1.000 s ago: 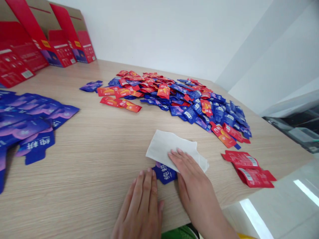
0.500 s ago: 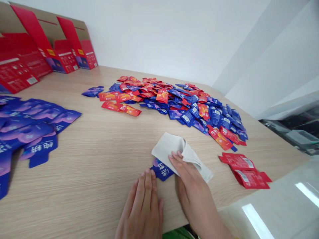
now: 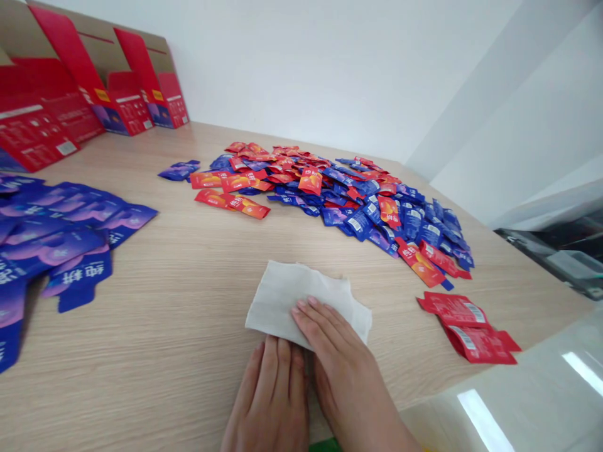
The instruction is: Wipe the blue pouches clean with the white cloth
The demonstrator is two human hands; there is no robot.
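A white tissue-like cloth (image 3: 296,295) lies flat on the wooden table (image 3: 188,263) near its front edge. My right hand (image 3: 339,370) rests on the cloth's near edge, fingers stretched out flat. My left hand (image 3: 273,398) lies flat on the table right beside it, fingertips touching the cloth's front edge. The blue packet seen earlier under the cloth is hidden.
A big heap of red and blue sachets (image 3: 348,194) covers the far middle of the table. Two red sachets (image 3: 471,326) lie at the right edge. Flat blue cartons (image 3: 56,238) spread at the left. Red open boxes (image 3: 94,88) stand at the far left by the wall.
My right hand has slid the cloth left and spread it flat; it now covers the blue packet that showed between my hands before. My left hand has barely moved.
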